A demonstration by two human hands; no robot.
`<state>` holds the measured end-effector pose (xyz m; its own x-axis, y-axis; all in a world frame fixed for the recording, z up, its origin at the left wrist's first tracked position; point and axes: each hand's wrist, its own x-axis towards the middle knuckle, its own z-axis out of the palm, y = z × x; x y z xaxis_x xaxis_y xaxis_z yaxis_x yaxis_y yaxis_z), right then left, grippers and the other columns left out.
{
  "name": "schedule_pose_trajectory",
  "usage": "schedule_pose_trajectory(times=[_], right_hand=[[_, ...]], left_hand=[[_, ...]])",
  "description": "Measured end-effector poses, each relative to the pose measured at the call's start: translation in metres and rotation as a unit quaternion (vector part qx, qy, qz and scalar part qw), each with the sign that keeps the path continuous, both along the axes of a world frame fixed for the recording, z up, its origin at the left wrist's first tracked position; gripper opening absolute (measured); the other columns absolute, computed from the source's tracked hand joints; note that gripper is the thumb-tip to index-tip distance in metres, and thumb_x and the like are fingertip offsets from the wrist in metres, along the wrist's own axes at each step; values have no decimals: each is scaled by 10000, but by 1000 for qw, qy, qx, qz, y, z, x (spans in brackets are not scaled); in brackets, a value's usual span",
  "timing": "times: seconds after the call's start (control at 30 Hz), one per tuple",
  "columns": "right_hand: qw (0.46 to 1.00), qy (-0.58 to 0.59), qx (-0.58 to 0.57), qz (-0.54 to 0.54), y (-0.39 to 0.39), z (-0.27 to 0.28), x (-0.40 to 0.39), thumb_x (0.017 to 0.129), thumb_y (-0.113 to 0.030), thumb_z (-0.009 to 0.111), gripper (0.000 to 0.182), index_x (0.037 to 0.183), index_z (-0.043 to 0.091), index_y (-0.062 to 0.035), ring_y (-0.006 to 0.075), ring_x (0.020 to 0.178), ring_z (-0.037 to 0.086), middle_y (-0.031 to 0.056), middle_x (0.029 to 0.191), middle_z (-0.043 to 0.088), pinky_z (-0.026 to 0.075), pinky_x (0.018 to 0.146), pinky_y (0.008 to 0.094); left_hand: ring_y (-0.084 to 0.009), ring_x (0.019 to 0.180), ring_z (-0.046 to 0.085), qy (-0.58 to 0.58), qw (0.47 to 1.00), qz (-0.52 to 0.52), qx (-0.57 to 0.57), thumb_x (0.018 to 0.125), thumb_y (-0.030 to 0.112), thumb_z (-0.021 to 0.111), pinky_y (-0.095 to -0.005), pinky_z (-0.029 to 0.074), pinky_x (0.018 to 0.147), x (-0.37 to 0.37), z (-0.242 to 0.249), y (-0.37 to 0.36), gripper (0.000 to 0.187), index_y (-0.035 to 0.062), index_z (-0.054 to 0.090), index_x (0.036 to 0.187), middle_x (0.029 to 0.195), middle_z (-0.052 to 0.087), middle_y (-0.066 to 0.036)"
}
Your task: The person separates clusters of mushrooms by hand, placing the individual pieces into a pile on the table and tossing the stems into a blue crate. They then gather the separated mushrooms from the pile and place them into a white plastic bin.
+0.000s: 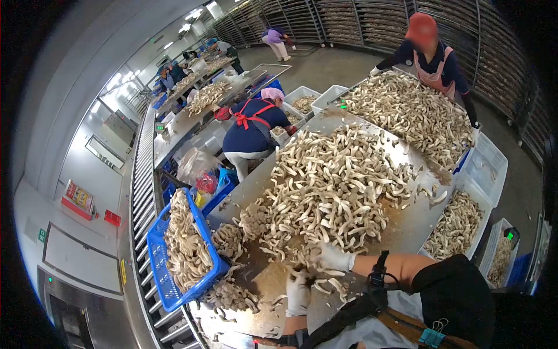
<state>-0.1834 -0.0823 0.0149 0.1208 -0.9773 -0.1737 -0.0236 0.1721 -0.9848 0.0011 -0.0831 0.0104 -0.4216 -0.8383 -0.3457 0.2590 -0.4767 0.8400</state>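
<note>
Mushrooms (331, 192) likely need gentle handling; left hand (298, 294) and right hand (335, 257) touch some, each grip's closure and hold unclear.

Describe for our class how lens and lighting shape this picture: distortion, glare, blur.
Head view: black corners and a bowed silver roller conveyor show wide-angle distortion; white ceiling lamps burn out; the flat steel tabletop glares near the bottom edge; the red-capped worker's face is blurred; the distant purple-topped worker looks soft.
</note>
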Motion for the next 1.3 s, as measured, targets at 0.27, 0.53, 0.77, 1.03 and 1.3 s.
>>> schedule_pose_trajectory(times=[0.27,0.53,0.77,1.03,1.3], right_hand=[[991,108,-62,-47,-18,-63,5,832,-112,602,329,1159,604,-71,272,860,610,124,964,642,484,732,388],[978,19,-11,-208,-81,-74,-82,838,-145,629,327,1154,582,-75,179,811,599,83,1007,614,460,604,313],[961,246,-33,-126,-44,-9,-73,799,-77,644,763,1442,236,-16,287,930,596,229,1206,492,513,710,393],[595,474,-379,526,52,-127,42,872,-187,510,265,1115,615,-177,298,1181,543,102,1233,585,448,967,592],[607,728,-177,264,-149,-96,-23,834,-188,604,182,998,654,-128,215,944,623,25,979,649,348,1049,455]], left_hand=[[-169,861,603,-10,990,121,-72,879,89,526,-275,509,743,15,12,-22,359,7,519,1228,1019,633,-92],[-377,1207,459,-472,871,35,-129,750,374,737,-493,403,975,100,-87,21,953,4,232,1469,1348,426,-282],[-476,1403,142,-690,671,-121,-242,552,464,868,-615,192,1099,84,-85,25,1242,80,177,1511,1542,105,-269],[-420,1147,477,-556,734,-59,-385,764,296,672,-507,405,960,-30,-137,-96,781,-1,351,1411,1262,476,-282],[-196,988,604,-392,809,309,-310,885,71,594,-313,483,888,155,54,-133,366,9,553,1244,1121,630,-133]])
